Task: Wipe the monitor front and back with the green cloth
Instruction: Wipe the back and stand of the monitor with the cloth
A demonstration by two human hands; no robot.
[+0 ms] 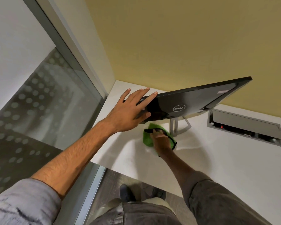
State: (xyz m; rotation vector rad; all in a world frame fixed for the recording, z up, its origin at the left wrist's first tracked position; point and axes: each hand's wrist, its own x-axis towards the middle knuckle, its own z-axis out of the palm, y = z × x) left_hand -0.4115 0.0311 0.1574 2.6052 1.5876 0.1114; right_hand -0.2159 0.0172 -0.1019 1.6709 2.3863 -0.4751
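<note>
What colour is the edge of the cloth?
Black. The cloth itself is green. The head view shows it, under the right hand.

The monitor (pixel 190 101) has a glossy black plastic back that catches reflections, while its stand (pixel 173 133) looks like matt silver-grey metal. The green cloth (pixel 147 139) is soft, napped fabric with a dark stitched edge. The counter (pixel 225 168) is smooth and white with a faint sheen. On the left, the glass partition (pixel 39 111) carries frosted dots, held in a dull metal frame (pixel 62 46). The far wall (pixel 185 38) is matt yellow.
</note>
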